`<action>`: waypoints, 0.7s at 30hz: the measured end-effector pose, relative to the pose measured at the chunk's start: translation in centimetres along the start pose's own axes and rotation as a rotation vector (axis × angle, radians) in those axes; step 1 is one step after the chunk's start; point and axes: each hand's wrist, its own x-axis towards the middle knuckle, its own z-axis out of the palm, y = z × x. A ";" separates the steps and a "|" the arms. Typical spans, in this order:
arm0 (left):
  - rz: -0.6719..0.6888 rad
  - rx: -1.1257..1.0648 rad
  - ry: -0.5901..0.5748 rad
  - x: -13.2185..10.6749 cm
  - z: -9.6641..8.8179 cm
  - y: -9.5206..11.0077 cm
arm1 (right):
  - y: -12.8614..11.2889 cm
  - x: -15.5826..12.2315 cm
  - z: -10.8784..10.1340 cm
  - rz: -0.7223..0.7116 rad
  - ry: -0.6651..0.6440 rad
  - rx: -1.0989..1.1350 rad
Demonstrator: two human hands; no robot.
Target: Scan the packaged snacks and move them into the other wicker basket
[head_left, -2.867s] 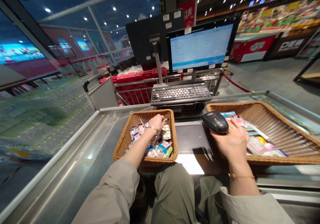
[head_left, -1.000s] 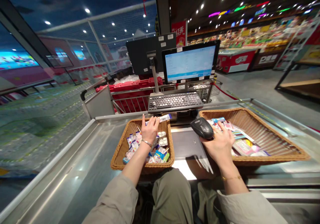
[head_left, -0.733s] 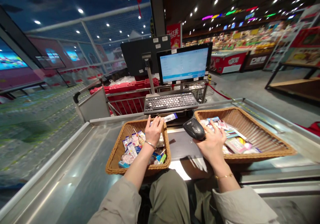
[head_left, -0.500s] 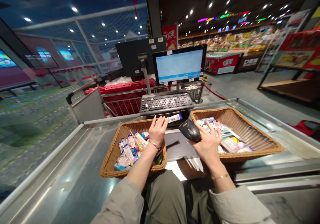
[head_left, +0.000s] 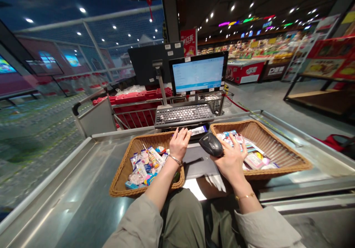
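My left hand [head_left: 179, 143] is closed on one end of a narrow white packet with a purple tip [head_left: 198, 130], just below the keyboard. The wicker basket [head_left: 122, 166] under my left wrist holds several small wrapped items [head_left: 149, 163]. My right hand [head_left: 231, 157] is around a black handheld barcode scanner [head_left: 211, 145], whose head points left toward the packet; its handle is hidden by the palm. Beyond my right fingers, a second wicker basket [head_left: 288, 153] contains small packaged goods [head_left: 253, 159].
A keyboard [head_left: 184, 114] and a lit monitor [head_left: 198, 72] stand behind the baskets, with a second screen's dark back [head_left: 146, 65] at left. The baskets rest on a metal counter [head_left: 91, 174]. A shopping cart [head_left: 138, 113] stands beyond it.
My left hand has moved a little to the right with the packet, closer to the scanner. My right hand and the scanner stay nearly in place.
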 end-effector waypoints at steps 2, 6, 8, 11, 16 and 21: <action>-0.007 -0.022 -0.008 0.1 -0.1 0.0 | 0.0 0.0 -0.1 -0.001 -0.002 0.005; -0.014 -0.052 -0.005 0.2 -0.1 0.1 | -0.1 0.0 -0.3 0.001 -0.011 0.008; -0.015 -0.053 0.002 0.3 -0.1 0.2 | -0.1 0.0 -0.4 0.003 -0.010 0.002; -0.013 -0.043 0.010 0.5 0.0 0.4 | 0.0 -0.1 -0.5 0.002 -0.014 -0.004; -0.009 -0.037 0.003 1.0 0.2 1.0 | 0.8 -0.1 -0.5 0.041 -0.025 -0.025; 0.018 -0.057 0.014 1.8 0.8 2.3 | 2.1 0.2 -1.2 0.120 0.043 -0.062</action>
